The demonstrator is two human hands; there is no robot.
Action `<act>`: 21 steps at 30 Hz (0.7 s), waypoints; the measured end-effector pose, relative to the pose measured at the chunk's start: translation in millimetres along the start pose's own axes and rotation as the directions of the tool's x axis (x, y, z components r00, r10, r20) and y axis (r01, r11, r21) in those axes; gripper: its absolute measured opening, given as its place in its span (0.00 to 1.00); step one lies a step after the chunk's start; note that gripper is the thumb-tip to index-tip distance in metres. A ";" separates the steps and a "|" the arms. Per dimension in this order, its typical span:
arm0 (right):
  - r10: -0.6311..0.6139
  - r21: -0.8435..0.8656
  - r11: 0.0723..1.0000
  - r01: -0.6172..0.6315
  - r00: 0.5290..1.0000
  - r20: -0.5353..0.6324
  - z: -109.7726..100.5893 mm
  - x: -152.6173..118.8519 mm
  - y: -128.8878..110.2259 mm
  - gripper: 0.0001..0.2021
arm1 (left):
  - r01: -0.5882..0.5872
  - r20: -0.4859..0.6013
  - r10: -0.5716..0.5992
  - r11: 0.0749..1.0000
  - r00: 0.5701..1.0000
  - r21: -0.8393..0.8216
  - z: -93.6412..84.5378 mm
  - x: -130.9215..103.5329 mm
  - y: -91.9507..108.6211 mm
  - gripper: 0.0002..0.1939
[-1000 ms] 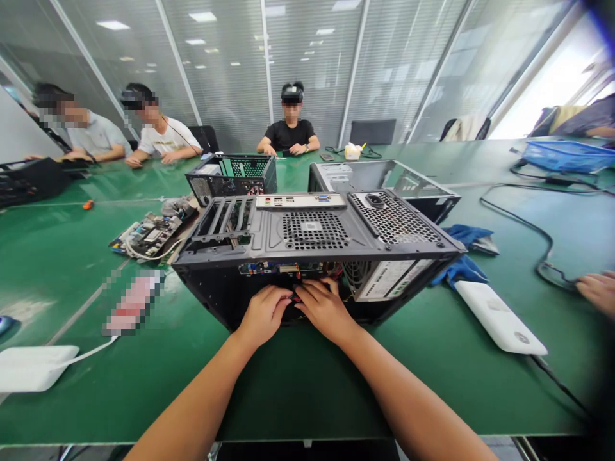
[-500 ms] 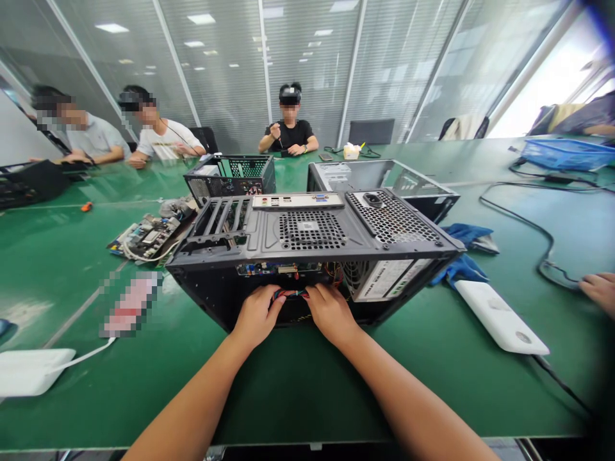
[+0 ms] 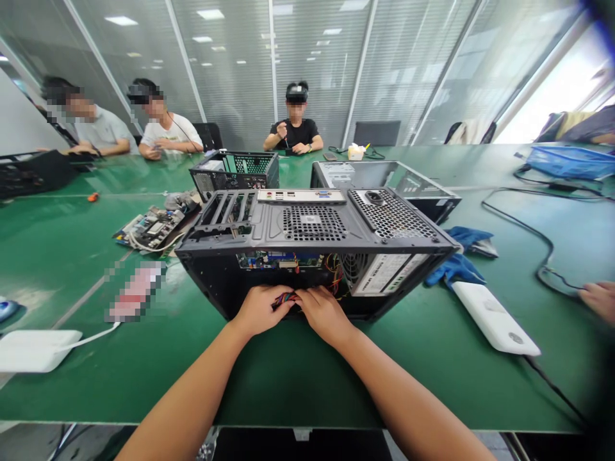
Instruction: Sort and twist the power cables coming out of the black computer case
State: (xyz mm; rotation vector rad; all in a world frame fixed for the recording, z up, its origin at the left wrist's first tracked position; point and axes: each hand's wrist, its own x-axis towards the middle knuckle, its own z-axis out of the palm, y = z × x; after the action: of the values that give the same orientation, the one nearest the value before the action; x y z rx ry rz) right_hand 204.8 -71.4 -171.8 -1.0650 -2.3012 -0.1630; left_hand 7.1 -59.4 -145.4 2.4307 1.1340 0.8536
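A black computer case (image 3: 269, 232) stands on the green table with its open side facing me. Inside it, a bundle of coloured cables (image 3: 284, 299) runs between my hands. My left hand (image 3: 262, 312) is closed around the bundle's left part. Close beside it, my right hand (image 3: 323, 310) grips the same cables, its fingertips almost touching the left hand. Behind my hands, part of a motherboard (image 3: 288, 260) shows. The power supply (image 3: 388, 274) with its fan sits at the right of the case. The cable ends are hidden.
Left of the case lie a loose circuit board (image 3: 156, 228), a phone (image 3: 137, 291) and a white power bank (image 3: 38, 350). At right are blue gloves (image 3: 454, 269), a white power strip (image 3: 497, 318) and another person's hand (image 3: 600, 301). More cases (image 3: 384, 173) stand behind; several people sit around the table.
My right hand has moved left along the cables, closer to my left hand, so less of the bundle shows between them. The view has shifted slightly.
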 end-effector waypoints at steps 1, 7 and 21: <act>0.011 0.010 1.000 -0.011 1.000 -0.010 1.6 -1.2 0.6 0.12 | 0.041 0.005 -0.041 0.996 0.999 -0.077 -1.6 0.6 0.3 0.13; 0.107 0.155 0.983 -0.099 0.993 -0.048 5.4 -6.4 -0.3 0.10 | 0.210 0.211 -0.118 0.844 0.970 -0.493 -11.8 3.9 -5.0 0.14; 0.097 0.207 0.976 -0.066 0.984 -0.147 7.2 -6.4 -4.0 0.11 | 0.407 0.365 -0.192 0.552 0.911 -0.728 -16.6 1.9 -3.9 0.17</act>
State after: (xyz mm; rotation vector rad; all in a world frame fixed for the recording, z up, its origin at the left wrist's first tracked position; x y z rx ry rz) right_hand 201.8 -75.8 -180.8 -1.0038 -2.0801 0.0187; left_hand -4.8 -54.9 -134.0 1.4727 0.7850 0.7001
